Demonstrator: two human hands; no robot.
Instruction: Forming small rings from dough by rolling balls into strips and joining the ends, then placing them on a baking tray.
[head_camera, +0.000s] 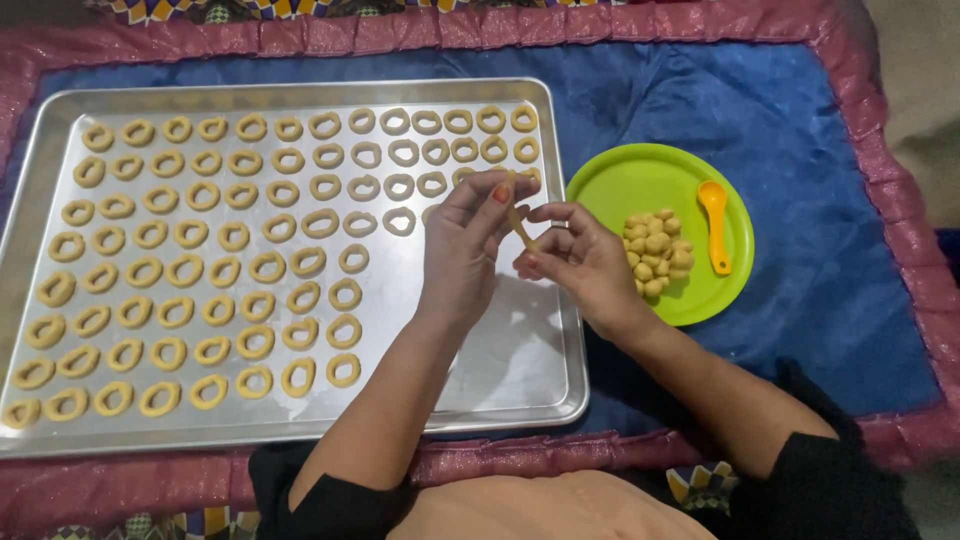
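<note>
Both hands' fingers, left hand (462, 250) and right hand (575, 262), pinch one dough strip (519, 224) above the tray (520, 370).

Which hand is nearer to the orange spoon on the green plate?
Right. The right hand sits at the plate's left rim, just across the pile of dough balls from the orange spoon. The left hand is farther left, over the metal tray.

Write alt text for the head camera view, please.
Two hands, left hand and right hand, hold a thin dough strip over a metal tray filled with rows of dough rings. Beside it, a green plate holds dough balls and an orange spoon.
</note>
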